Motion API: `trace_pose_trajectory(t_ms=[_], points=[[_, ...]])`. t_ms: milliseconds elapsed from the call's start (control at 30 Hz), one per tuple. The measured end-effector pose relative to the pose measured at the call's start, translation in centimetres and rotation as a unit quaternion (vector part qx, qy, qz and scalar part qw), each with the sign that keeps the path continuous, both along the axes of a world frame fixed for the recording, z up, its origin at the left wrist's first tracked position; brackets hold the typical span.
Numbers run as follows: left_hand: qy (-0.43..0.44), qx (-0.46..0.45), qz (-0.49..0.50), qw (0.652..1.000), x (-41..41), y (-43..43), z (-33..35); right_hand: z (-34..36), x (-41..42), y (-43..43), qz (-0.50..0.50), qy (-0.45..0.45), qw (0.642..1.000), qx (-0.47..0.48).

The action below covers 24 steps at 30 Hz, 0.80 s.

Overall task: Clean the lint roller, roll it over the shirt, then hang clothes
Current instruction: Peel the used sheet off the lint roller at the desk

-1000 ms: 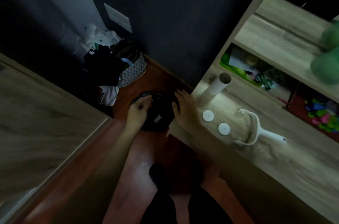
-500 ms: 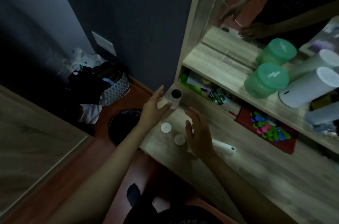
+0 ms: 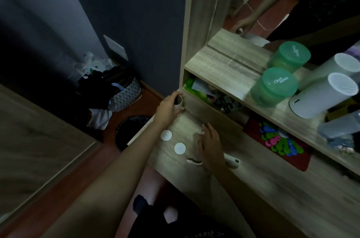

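Observation:
A white lint roll tube (image 3: 178, 102) stands upright at the far left corner of the wooden desk (image 3: 253, 179). My left hand (image 3: 168, 109) grips this tube from the left. The white lint roller frame and handle (image 3: 230, 160) lies on the desk, mostly hidden under my right hand (image 3: 209, 148). That hand hovers over the frame with fingers spread; I cannot tell if it touches. Two white round end caps (image 3: 166, 135) (image 3: 180, 148) lie between the hands.
A black bin (image 3: 130, 130) stands on the floor left of the desk, a patterned laundry basket (image 3: 124, 95) with dark clothes behind it. Green jars (image 3: 274, 87) and a white cylinder (image 3: 323, 97) fill the shelf above. A mirror behind reflects a person's arms.
Both hands left the bin on the floor. My left hand reached the upright tube and closed around it. My right hand moved over the roller frame. The camera tilted up toward the shelf.

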<state>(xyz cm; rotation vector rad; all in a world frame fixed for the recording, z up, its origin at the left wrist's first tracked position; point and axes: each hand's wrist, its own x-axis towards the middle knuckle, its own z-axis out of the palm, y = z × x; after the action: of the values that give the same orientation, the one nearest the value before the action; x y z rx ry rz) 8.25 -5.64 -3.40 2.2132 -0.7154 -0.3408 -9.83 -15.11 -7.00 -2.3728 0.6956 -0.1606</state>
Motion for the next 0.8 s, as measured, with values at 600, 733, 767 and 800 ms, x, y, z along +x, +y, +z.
trace_pose_trajectory(t_ms=[600, 733, 767, 800], points=[[0.200, -0.236, 0.300, 0.902, -7.9, 10.3, 1.8, -0.4, 1.5, 1.6, 0.252, 0.088, 0.962, -0.052], [0.208, -0.242, 0.318, 0.893, -9.0, 11.1, 2.0, -0.1, 1.8, 2.0, 0.248, 0.092, 0.963, -0.053], [0.212, -0.246, 0.322, 0.890, -9.2, 11.2, 2.0, 0.0, 1.8, 2.1, 0.243, 0.093, 0.964, -0.050], [0.216, -0.251, 0.325, 0.886, -9.3, 11.2, 2.2, 0.0, 1.9, 2.2, 0.238, 0.092, 0.966, -0.045]])
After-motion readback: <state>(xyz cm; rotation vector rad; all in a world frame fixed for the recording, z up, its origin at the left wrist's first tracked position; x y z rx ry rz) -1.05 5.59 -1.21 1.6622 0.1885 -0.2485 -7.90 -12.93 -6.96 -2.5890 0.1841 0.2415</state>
